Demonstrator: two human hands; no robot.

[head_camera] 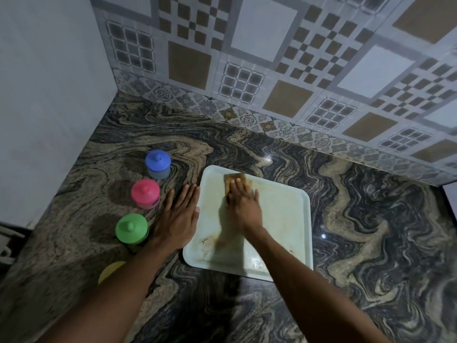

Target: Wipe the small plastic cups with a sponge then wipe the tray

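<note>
A pale square tray lies on the marbled counter, with brownish smears near its front left corner. My right hand presses a yellow-brown sponge flat onto the tray's far left part, fingers straight over it. My left hand lies flat on the counter against the tray's left rim, thumb touching the edge. Left of it stand lidded plastic cups in a row: blue, pink, green. A yellow one is partly hidden behind my left forearm.
The dark swirled stone counter meets a patterned tile wall at the back and a plain white wall at the left. The counter's left edge drops off near the cups.
</note>
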